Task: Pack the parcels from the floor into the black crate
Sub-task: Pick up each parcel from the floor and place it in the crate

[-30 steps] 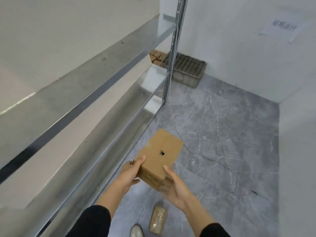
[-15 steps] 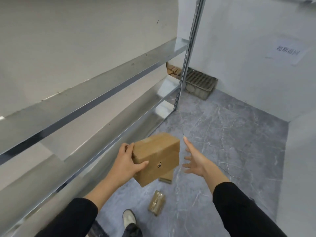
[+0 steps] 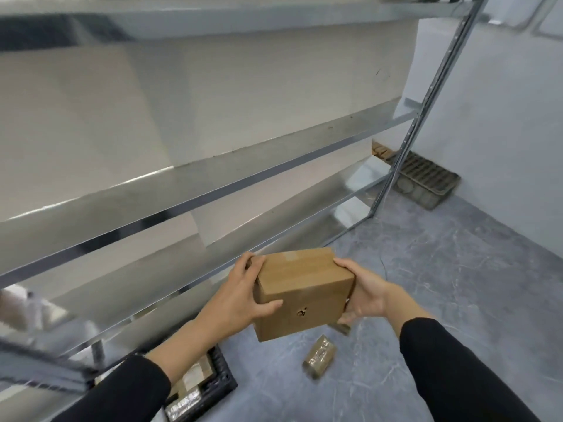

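A: Two hands on the cardboard parcel point(image 3: 304, 292) now, at lower centre of the frame. Half a second ago only the left hand point(image 3: 240, 295) gripped it, while the right hand point(image 3: 364, 295) hung spread in the air beside it.

B: And the fingers?

A: Left fingers point(image 3: 248, 263) curl over the parcel's upper left edge, thumb pressed on the front face. Right fingers wrap the right side, clasping it. The parcel is off the floor point(image 3: 457, 284).

B: Any writing?

A: Nothing readable. A small dark hole marks the front face.

B: The black crate point(image 3: 224, 380)?

A: It has come into view at the lower left, parcels inside. A taped small parcel point(image 3: 320, 356) lies on the floor just right of it.
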